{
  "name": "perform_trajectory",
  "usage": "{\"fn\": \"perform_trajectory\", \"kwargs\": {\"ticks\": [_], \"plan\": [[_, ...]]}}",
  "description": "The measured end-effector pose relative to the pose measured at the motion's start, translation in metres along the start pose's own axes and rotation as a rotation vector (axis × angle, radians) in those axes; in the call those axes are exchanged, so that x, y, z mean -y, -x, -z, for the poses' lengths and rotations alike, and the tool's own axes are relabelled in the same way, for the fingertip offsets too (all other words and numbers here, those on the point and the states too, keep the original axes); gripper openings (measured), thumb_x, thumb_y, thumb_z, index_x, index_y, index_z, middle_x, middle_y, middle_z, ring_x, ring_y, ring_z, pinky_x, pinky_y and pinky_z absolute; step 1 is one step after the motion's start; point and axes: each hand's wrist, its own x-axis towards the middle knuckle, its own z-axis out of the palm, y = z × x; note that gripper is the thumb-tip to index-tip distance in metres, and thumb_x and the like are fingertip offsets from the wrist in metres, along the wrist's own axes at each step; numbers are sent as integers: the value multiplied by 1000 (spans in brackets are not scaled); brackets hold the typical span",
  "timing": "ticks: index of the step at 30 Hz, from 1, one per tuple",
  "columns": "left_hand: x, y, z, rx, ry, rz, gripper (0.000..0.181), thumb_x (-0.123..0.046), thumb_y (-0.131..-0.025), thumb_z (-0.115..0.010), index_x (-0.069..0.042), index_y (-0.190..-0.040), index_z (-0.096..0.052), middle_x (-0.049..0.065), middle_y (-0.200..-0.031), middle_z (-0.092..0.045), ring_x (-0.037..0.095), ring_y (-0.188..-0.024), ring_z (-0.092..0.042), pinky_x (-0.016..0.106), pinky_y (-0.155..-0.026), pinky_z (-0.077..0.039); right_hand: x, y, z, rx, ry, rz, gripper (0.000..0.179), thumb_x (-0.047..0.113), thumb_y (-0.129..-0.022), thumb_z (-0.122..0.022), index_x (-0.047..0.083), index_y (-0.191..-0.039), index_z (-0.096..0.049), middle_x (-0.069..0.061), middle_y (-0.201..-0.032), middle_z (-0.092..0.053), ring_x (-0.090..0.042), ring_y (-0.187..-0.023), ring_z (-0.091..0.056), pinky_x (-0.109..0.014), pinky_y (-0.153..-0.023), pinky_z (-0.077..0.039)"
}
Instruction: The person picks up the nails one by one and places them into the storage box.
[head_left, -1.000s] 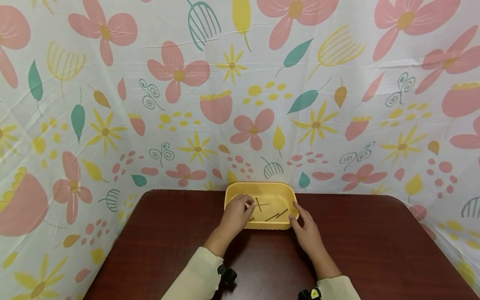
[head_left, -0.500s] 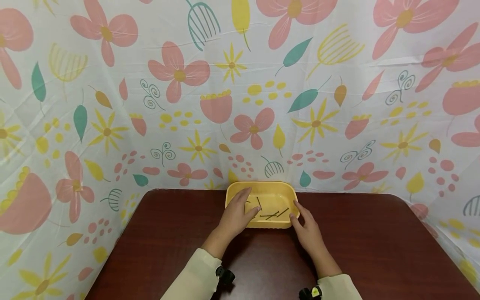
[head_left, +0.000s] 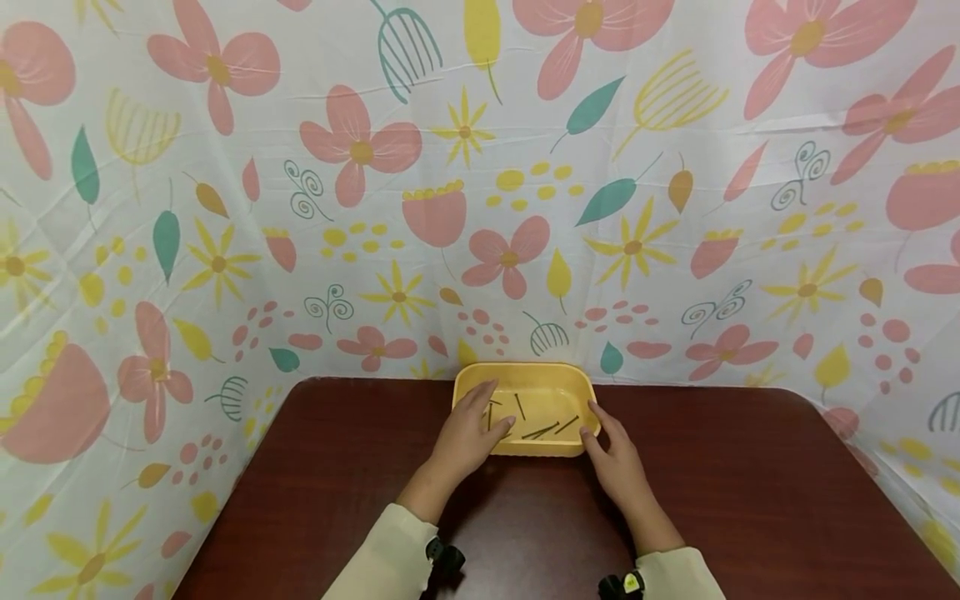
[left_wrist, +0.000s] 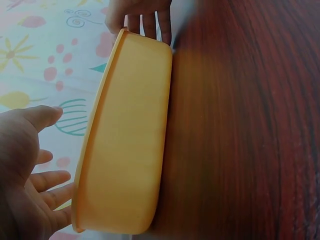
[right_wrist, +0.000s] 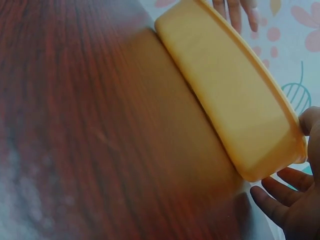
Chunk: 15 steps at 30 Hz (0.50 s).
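A yellow plastic tray [head_left: 540, 448] sits on the table near the back. Inside lie several dark, thin fasteners with small heads [head_left: 521, 407], nails or screws; which kind I cannot tell. My left hand [head_left: 463, 433] hovers at the tray's left side, fingers spread and thumb apart, with nothing seen between them. In the left wrist view, the left hand [left_wrist: 25, 170] reaches past the rim. My right hand [head_left: 617, 458] holds the tray's right end, thumb at the rim; in the right wrist view the right hand [right_wrist: 300, 185] has its fingers around the outer corner.
The dark red-brown table [head_left: 525, 525] has rounded back corners. A flower-printed cloth [head_left: 480, 192] hangs right behind the tray and along both sides. Dark wrist cameras sit at the cuffs of the light sleeves [head_left: 382, 558].
A second ago the left fingers pinched a thin fastener above the tray; they have since spread and let go. The fasteners lie slightly differently. The right hand stays at the tray's right end.
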Motion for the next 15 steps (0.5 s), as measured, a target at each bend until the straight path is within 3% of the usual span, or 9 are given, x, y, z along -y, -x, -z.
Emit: {"fn": "perform_trajectory", "kwargs": {"ticks": [7,15], "plan": [[3,1,0,-9,-13,-5,70,-47,-100,-61,-17,-158,-37,8,-160,-40,32,-148,-39,51,-115,-41,-2,1,2,-1,4,-2,57,38,-107,-49,16,-158,-35,-19,-161,-34,-42,-150,-29,-65,-117,-26],[3,3,1,-41,-17,-24,63,-42,-100,-63,-14,-154,-44,11,-156,-46,33,-144,-44,50,-111,-44,1,3,2,-47,31,60,59,38,-106,-52,11,-157,-39,-19,-162,-33,-42,-150,-29,-66,-117,-27]]}}
